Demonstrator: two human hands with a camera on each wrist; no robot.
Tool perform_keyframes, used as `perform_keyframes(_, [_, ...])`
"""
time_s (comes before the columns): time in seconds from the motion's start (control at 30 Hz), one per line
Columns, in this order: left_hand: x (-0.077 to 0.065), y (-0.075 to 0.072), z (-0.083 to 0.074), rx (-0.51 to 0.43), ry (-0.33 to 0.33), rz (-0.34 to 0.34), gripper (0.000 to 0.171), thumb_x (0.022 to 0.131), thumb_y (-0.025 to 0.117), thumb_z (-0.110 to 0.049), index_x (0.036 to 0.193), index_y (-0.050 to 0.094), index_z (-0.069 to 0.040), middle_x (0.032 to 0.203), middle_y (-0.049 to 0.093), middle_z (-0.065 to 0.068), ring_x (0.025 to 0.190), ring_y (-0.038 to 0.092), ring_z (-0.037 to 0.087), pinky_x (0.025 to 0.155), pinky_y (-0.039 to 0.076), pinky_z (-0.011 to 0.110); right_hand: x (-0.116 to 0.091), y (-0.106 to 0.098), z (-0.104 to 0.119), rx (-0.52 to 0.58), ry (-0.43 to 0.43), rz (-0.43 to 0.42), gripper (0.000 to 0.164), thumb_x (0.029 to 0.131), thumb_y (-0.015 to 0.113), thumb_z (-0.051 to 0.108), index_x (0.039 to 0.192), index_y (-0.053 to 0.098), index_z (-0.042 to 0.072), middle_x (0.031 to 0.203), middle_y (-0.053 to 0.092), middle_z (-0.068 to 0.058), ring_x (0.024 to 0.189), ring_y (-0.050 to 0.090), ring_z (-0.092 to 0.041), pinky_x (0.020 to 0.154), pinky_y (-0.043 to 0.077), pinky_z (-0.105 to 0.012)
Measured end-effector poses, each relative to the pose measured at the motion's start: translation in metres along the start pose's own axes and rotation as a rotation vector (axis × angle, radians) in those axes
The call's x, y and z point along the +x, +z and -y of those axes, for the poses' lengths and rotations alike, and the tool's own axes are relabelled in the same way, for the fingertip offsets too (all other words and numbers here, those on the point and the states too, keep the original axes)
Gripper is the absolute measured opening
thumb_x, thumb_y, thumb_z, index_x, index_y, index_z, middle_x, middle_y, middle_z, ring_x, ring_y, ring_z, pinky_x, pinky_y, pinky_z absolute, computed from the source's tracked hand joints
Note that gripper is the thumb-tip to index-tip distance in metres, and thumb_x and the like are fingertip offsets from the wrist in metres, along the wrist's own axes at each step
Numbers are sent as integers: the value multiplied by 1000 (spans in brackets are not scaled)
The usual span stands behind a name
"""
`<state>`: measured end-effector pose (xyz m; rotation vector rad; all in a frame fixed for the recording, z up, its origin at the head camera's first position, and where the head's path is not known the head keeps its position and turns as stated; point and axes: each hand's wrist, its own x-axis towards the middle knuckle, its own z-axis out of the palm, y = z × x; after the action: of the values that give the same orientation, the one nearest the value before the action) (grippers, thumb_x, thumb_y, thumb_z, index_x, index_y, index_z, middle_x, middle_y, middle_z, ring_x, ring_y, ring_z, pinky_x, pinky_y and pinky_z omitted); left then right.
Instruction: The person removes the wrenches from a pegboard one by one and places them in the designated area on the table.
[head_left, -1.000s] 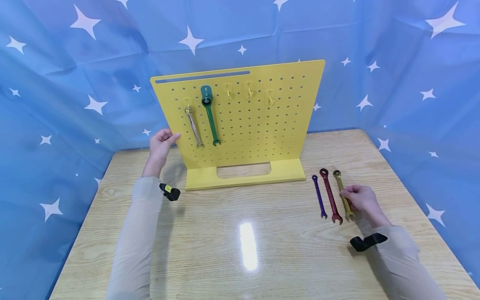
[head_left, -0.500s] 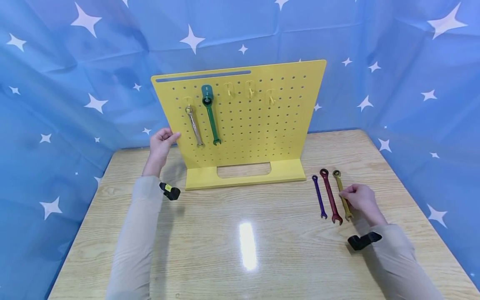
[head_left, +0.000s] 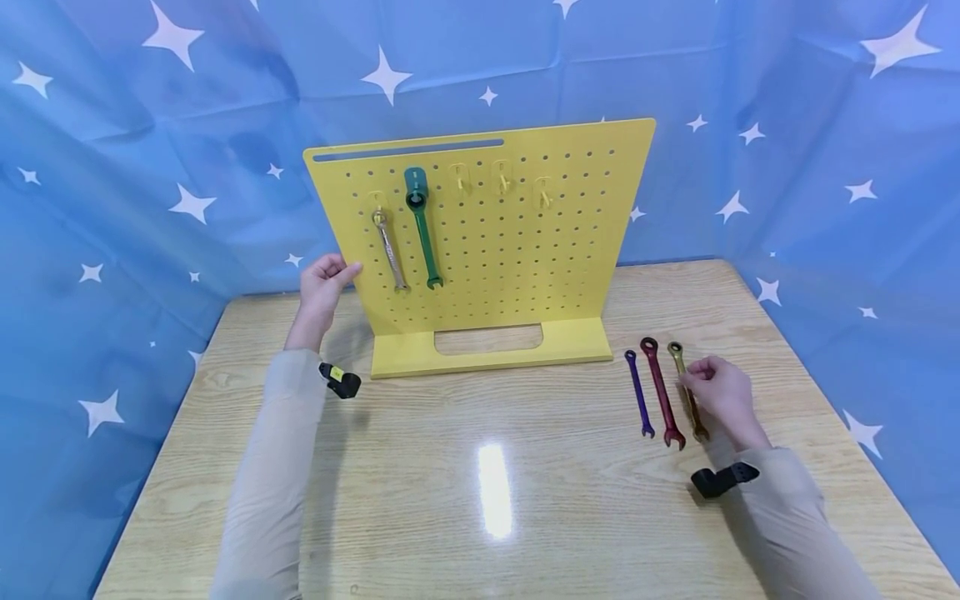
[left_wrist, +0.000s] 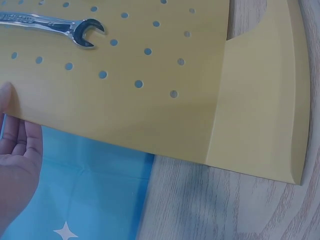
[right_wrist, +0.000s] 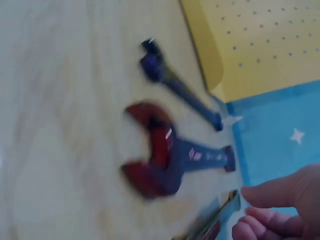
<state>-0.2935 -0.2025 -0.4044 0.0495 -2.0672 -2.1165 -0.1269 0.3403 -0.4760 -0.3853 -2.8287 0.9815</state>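
My left hand (head_left: 321, 293) grips the left edge of the yellow pegboard (head_left: 491, 293), thumb in front and fingers behind, as the left wrist view also shows. A chrome combination wrench (head_left: 389, 252) and a green one (head_left: 425, 242) hang from its hooks. On the right, my right hand (head_left: 722, 392) pinches a gold combination wrench (head_left: 694, 415) between thumb and fingers, close over the table, toward its ring end. Left of it lie a red wrench (head_left: 662, 392) and a smaller purple wrench (head_left: 638, 394), ring ends away from me. The right wrist view is blurred.
Three bare yellow hooks stick out of the board, among them the rightmost hook (head_left: 543, 195). The board's base (head_left: 408, 357) stands on the wooden table (head_left: 420, 483). A blue star-patterned cloth (head_left: 750, 192) hangs behind and at the sides.
My right hand has shifted slightly up along the gold wrench, and that wrench has turned so its shaft looks darker. My left hand keeps its hold on the pegboard.
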Motion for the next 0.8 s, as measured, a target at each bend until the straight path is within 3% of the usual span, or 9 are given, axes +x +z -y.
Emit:
perform_keyframes(0.23, [-1, 1, -2, 2, 8, 4, 18, 83, 69, -2, 74, 58, -12, 66, 57, -7, 67, 52, 7, 64, 45, 16, 5, 3, 23, 85, -50, -34, 24, 85, 65, 10, 100, 62, -9, 89, 65, -21, 65, 47, 5, 57, 40, -12])
perform_keyframes(0.47, [-1, 1, -4, -3, 1, 8, 18, 83, 69, -2, 73, 57, -11, 65, 57, -7, 66, 52, 7, 63, 45, 16, 10, 8, 48, 137, -50, 4, 29, 87, 66, 15, 105, 61, -7, 94, 64, -19, 68, 49, 3, 58, 42, -13])
perform_keyframes(0.8, [-4, 1, -6, -1, -2, 19, 17, 84, 68, -2, 75, 55, -8, 65, 55, -7, 67, 51, 7, 63, 45, 15, 14, 16, 88, 192, -183, -11, 22, 86, 64, 5, 103, 62, -8, 93, 64, -23, 69, 48, 6, 61, 40, -9])
